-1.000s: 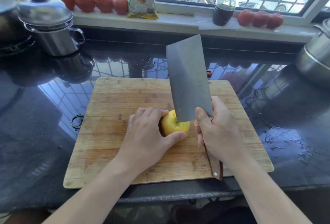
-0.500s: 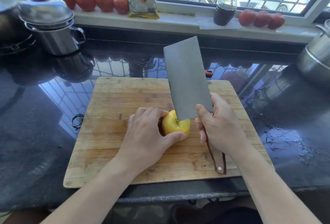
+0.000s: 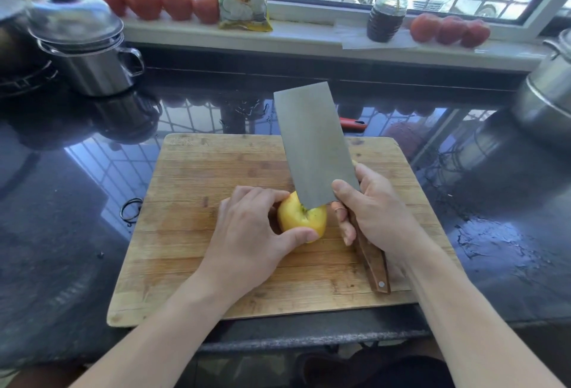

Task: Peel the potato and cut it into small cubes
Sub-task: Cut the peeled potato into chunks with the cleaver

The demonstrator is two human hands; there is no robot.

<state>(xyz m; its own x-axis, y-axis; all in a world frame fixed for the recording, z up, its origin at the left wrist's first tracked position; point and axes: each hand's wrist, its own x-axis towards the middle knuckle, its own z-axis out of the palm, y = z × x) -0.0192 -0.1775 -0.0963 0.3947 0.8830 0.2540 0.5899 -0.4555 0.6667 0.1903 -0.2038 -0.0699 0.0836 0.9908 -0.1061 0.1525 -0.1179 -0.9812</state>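
Head view: over the last second the broad steel cleaver [image 3: 312, 143] tilts slightly leftward but stays resting on the peeled yellow potato [image 3: 301, 217], so cutting has barely begun. The left hand [image 3: 250, 233] grips the smooth potato on the grainy bamboo cutting board [image 3: 191, 171]; the right hand [image 3: 375, 211] clasps the cleaver's wooden handle.

Wooden cutting board [image 3: 216, 264] on the dark glossy desk [image 3: 61, 233], peeled yellow potato [image 3: 301, 217] on the board, lidded steel pot [image 3: 89, 50] behind-left, tomatoes [image 3: 160, 1] on the windowsill [image 3: 309, 38] behind.
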